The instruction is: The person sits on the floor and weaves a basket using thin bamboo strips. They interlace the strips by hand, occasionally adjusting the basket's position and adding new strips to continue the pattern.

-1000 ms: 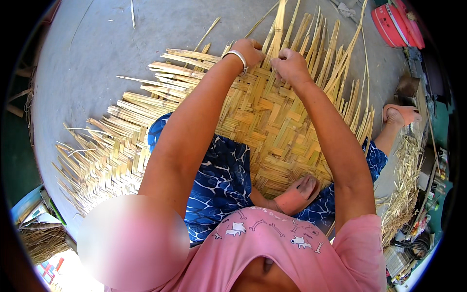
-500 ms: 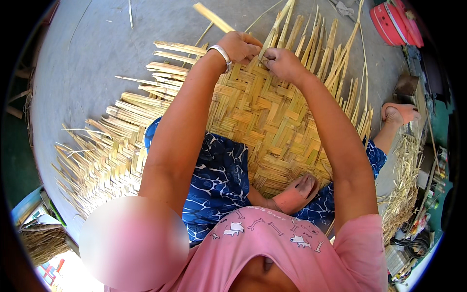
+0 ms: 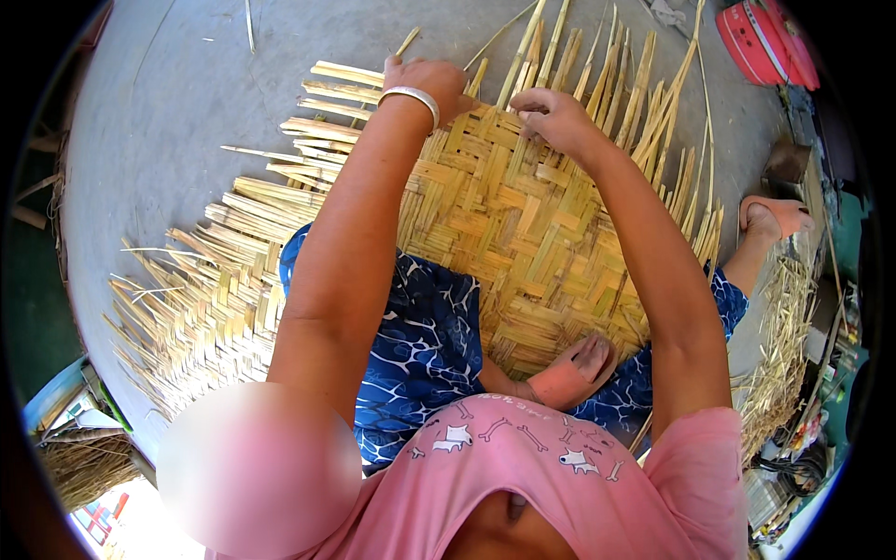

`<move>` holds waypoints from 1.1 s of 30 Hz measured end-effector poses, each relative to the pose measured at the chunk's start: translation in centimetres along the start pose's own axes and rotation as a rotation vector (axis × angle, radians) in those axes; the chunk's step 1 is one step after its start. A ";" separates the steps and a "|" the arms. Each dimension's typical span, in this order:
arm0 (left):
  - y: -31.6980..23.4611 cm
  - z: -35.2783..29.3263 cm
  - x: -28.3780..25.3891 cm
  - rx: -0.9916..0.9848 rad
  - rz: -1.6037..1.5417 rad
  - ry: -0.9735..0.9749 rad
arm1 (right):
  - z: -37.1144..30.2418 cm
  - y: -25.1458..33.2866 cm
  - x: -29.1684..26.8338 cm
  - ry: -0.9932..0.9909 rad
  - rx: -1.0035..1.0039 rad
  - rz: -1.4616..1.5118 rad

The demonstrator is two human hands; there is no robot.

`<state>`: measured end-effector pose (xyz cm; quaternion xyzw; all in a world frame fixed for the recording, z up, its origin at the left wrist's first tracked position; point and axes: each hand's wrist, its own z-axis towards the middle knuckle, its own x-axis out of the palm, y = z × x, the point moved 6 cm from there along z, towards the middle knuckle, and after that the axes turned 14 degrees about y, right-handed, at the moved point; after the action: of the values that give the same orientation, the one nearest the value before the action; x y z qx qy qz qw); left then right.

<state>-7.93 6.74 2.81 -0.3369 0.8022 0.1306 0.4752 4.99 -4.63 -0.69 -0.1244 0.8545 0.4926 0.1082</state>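
Observation:
A woven mat of split, straw-coloured strips [image 3: 523,224] lies on the floor in front of me, under my sandalled foot. Loose strip ends fan out from its left and far edges. My left hand [image 3: 427,86], with a silver bangle [image 3: 413,99] at the wrist, is closed at the far edge on a strip [image 3: 350,73] whose end sticks out to the left. Close by on the right, my right hand [image 3: 557,121] bends its fingers against the same edge, beside upright strips [image 3: 525,51]. What its fingertips pinch, if anything, is hidden.
Long strip ends [image 3: 667,112] stand up along the right side. Beyond them is a red round container [image 3: 754,37]. A heap of straw [image 3: 779,345] and assorted clutter line the right; a bundle of dry stalks [image 3: 89,471] lies at lower left. Grey floor [image 3: 177,103] surrounds the mat.
The strip that slanted up and away from my left hand now lies down along the far edge, pointing left. My left hand has shifted slightly left, and my right hand slightly right.

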 end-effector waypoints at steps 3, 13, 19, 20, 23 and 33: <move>0.1 0.2 0.5 -0.024 -0.041 0.093 | -1.4 -0.2 0.2 -0.077 -0.064 -0.026; 0.5 1.1 1.1 0.009 -0.182 0.046 | -2.9 1.7 3.5 -0.287 -0.243 -0.735; -0.5 1.3 1.6 -0.066 0.011 0.106 | -5.0 2.0 6.1 -0.348 -0.332 -0.942; -0.6 1.4 1.6 -0.071 0.018 0.092 | -5.4 2.0 6.2 -0.371 -0.354 -0.944; -0.5 1.1 1.0 -0.038 0.051 -0.064 | -6.4 2.5 6.4 -0.313 -0.359 -0.880; -3.0 0.6 2.0 0.156 -0.060 -0.054 | -12.1 -4.4 2.8 -0.576 -0.013 -0.860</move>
<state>-6.13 3.99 1.10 -0.3191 0.7865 0.0623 0.5251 2.95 -17.57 0.84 -0.3244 0.6585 0.4232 0.5311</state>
